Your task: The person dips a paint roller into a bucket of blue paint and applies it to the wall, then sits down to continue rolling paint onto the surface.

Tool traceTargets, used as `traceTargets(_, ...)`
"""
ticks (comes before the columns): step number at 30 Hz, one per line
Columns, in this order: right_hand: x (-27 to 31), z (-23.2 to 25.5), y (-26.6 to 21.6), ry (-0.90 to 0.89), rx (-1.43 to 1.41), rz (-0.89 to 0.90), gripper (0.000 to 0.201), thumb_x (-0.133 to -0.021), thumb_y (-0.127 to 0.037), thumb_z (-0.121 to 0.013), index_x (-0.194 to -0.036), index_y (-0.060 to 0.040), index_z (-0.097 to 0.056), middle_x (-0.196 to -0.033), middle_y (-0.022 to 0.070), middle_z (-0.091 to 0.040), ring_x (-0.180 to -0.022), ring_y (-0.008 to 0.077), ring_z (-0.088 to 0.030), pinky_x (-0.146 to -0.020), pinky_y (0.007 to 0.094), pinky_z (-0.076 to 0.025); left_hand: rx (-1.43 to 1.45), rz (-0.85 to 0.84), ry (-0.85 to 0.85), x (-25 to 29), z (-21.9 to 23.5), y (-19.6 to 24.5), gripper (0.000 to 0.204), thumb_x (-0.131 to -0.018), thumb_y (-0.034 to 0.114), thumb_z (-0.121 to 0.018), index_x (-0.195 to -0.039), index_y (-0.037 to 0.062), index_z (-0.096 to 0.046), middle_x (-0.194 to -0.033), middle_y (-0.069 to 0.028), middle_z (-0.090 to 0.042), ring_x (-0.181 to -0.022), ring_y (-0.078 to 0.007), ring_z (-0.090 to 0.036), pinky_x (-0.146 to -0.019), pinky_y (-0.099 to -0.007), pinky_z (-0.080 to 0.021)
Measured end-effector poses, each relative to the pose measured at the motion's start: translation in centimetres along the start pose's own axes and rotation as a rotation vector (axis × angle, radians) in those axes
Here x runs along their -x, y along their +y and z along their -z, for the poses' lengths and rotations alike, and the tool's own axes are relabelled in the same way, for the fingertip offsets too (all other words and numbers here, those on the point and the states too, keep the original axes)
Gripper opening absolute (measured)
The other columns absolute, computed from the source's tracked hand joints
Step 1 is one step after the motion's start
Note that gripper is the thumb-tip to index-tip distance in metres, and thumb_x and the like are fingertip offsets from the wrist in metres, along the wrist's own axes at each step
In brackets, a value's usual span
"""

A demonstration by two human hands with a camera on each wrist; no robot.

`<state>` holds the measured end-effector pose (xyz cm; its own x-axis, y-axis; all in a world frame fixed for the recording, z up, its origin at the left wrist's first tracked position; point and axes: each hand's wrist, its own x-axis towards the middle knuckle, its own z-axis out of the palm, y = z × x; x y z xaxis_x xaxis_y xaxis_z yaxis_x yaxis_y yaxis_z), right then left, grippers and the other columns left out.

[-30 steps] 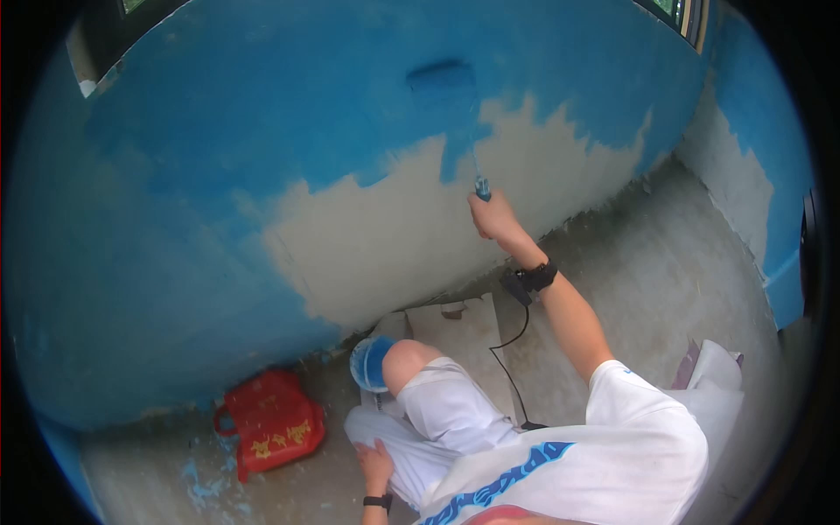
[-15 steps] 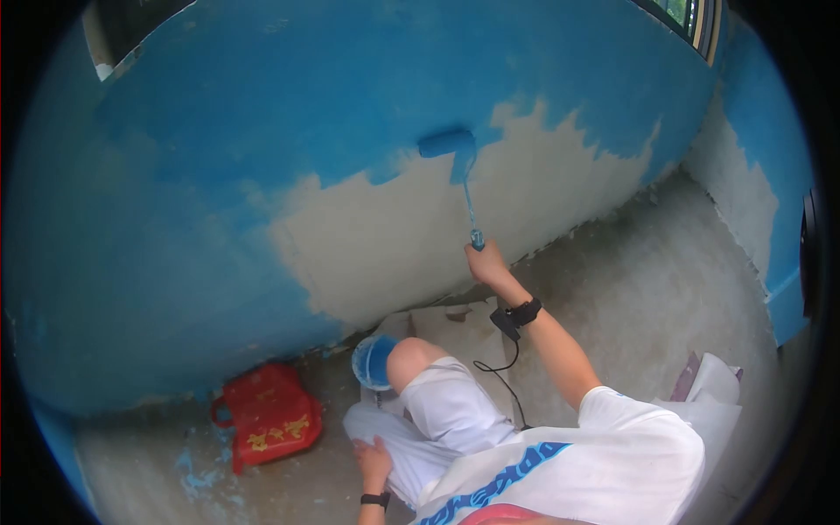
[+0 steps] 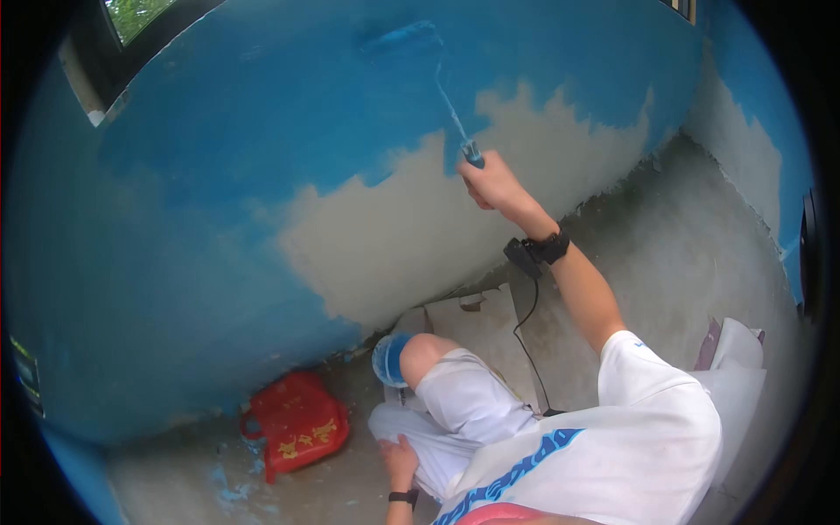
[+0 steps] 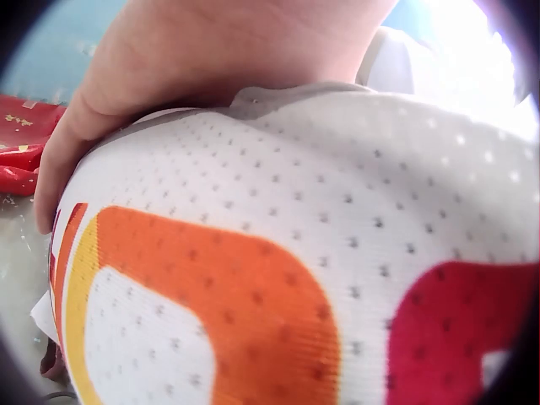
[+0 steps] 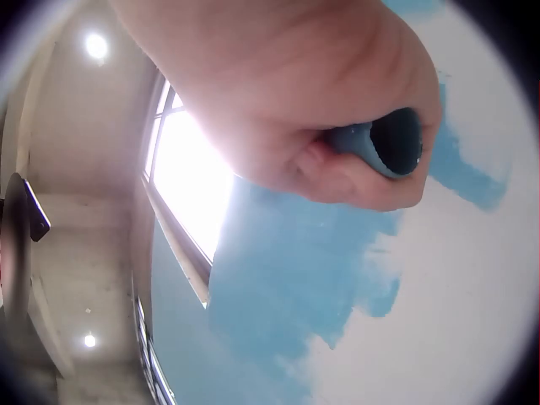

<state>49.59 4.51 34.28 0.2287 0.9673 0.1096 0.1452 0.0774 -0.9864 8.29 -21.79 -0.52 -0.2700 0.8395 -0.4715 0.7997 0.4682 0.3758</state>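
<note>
My right hand [image 3: 497, 185] grips the handle of a paint roller [image 3: 402, 39], its blue sleeve up against the blue upper part of the wall [image 3: 262, 105]. In the right wrist view the fingers wrap round the hollow end of the blue handle [image 5: 392, 143]. Below the roller, a jagged-edged patch of the wall is bare and whitish [image 3: 376, 236]. My left hand [image 3: 400, 459] rests on the leg of the white shorts [image 3: 468, 394]; in the left wrist view its fingers lie over the patterned white cloth [image 4: 278, 169].
A bucket of blue paint [image 3: 389, 359] stands beside the knee. To its left a red container with gold lettering [image 3: 297, 424] lies on the paint-spotted floor. Cardboard [image 3: 481, 324] lies along the wall's foot. A cable [image 3: 529, 324] hangs from the right wrist; windows interrupt the wall above.
The roller went down to the edge of the bare patch, then back up the wall and slightly left with my right hand. The left hand stays on the leg; the head view has shifted.
</note>
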Motion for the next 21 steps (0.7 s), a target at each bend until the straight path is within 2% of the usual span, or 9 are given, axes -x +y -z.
traceTargets(2, -2.1, -0.6, -0.9, 0.039, 0.064, 0.0, 0.031, -0.092, -0.019, -0.053, -0.066, -0.0091, -0.04, -0.05, -0.0009, -0.039, -0.039, 0.0101, -0.037, -0.037, 0.0292, -0.029, 0.046, -0.047, 0.022, -0.3, -0.4, -0.6, 0.078, -0.1, 0.042, -0.04, -0.141, -0.0214, -0.023, -0.133, -0.0444, -0.042, -0.124, -0.0527, -0.047, -0.107, -0.0492, -0.038)
traceTargets(5, -4.2, -1.8, 2.4, 0.131, 0.144, -0.013, 0.029, -0.092, -0.02, -0.053, -0.067, -0.0073, -0.042, -0.05, 0.0, -0.039, -0.039, 0.0123, -0.039, -0.038, 0.0308, -0.032, 0.034, -0.061, 0.067, -0.9, -1.4, -1.6, 0.076, -0.1, 0.041, -0.04, -0.14, -0.022, -0.025, -0.132, -0.0447, -0.043, -0.124, -0.0519, -0.047, -0.108, -0.0482, -0.038)
traceTargets(9, -2.2, -2.3, 9.3, 0.057, 0.125, -0.163, 0.033, -0.091, -0.021, -0.053, -0.064, -0.0044, -0.044, -0.051, 0.0022, -0.042, -0.041, 0.0155, -0.045, -0.04, 0.0327, -0.038, -0.013, -0.051, 0.087, -0.7, -1.6, -1.9, 0.075, -0.1, 0.04, -0.041, -0.14, -0.0219, -0.025, -0.132, -0.045, -0.042, -0.124, -0.0525, -0.046, -0.108, -0.0474, -0.037)
traceTargets(11, -0.3, -2.7, 12.9, 0.125, 0.143, -0.213, 0.033, -0.088, -0.016, -0.053, -0.059, -0.0055, -0.042, -0.049, 0.0031, -0.042, -0.037, 0.0163, -0.043, -0.037, 0.0348, -0.034, 0.105, -0.084, 0.082, -0.1, -1.2, -1.2, 0.074, -0.101, 0.04, -0.04, -0.14, -0.0216, -0.025, -0.133, -0.0448, -0.042, -0.125, -0.0531, -0.046, -0.109, -0.0475, -0.037)
traceTargets(15, 3.6, -3.3, 20.5, 0.047, 0.096, -0.432, 0.031, -0.089, -0.015, -0.053, -0.06, -0.0081, -0.043, -0.049, 0.0009, -0.041, -0.037, 0.0134, -0.039, -0.037, 0.0329, -0.03, 0.096, -0.086, 0.097, -0.5, -1.7, -1.8, 0.074, -0.101, 0.04, -0.04, -0.14, -0.0213, -0.025, -0.132, -0.0446, -0.043, -0.124, -0.0531, -0.046, -0.108, -0.0477, -0.037)
traceTargets(16, 4.6, -3.8, 21.4, 0.042, 0.105, -0.43, 0.031, -0.089, -0.015, -0.053, -0.06, -0.0081, -0.043, -0.049, 0.0009, -0.041, -0.037, 0.0134, -0.039, -0.037, 0.0329, -0.03, 0.094, -0.072, 0.092, -0.6, -1.7, -1.9, 0.074, -0.101, 0.039, -0.04, -0.14, -0.0213, -0.025, -0.133, -0.0447, -0.042, -0.125, -0.0527, -0.046, -0.109, -0.0477, -0.036)
traceTargets(18, 5.8, -4.1, 22.4, -0.084, -0.237, -0.604, 0.03, -0.09, -0.015, -0.052, -0.063, -0.0127, -0.039, -0.051, -0.0041, -0.035, -0.039, 0.0103, -0.031, -0.039, 0.0306, -0.026, 0.099, -0.06, 0.085, -0.8, -1.8, -1.8, 0.074, -0.101, 0.039, -0.04, -0.14, -0.0212, -0.025, -0.133, -0.0447, -0.042, -0.125, -0.0524, -0.045, -0.109, -0.0476, -0.036)
traceTargets(19, 5.9, -4.2, 21.0, -0.084, -0.234, -0.601, 0.03, -0.09, -0.015, -0.052, -0.063, -0.0127, -0.039, -0.051, -0.0041, -0.035, -0.039, 0.0103, -0.031, -0.039, 0.0306, -0.026, 0.088, -0.059, 0.077, -0.8, -1.7, -1.9, 0.074, -0.101, 0.039, -0.04, -0.14, -0.0215, -0.025, -0.134, -0.0448, -0.041, -0.126, -0.0521, -0.045, -0.11, -0.0474, -0.035)
traceTargets(21, 6.2, -4.5, 17.3, -0.179, -0.47, -0.647, 0.032, -0.093, -0.014, -0.051, -0.066, -0.0171, -0.032, -0.054, -0.0075, -0.028, -0.042, 0.0068, -0.027, -0.04, 0.0285, -0.023, 0.08, -0.063, 0.074, -0.9, -1.7, -1.7, 0.075, -0.101, 0.04, -0.041, -0.14, -0.0218, -0.025, -0.135, -0.0449, -0.04, -0.127, -0.0518, -0.044, -0.11, -0.0472, -0.035)
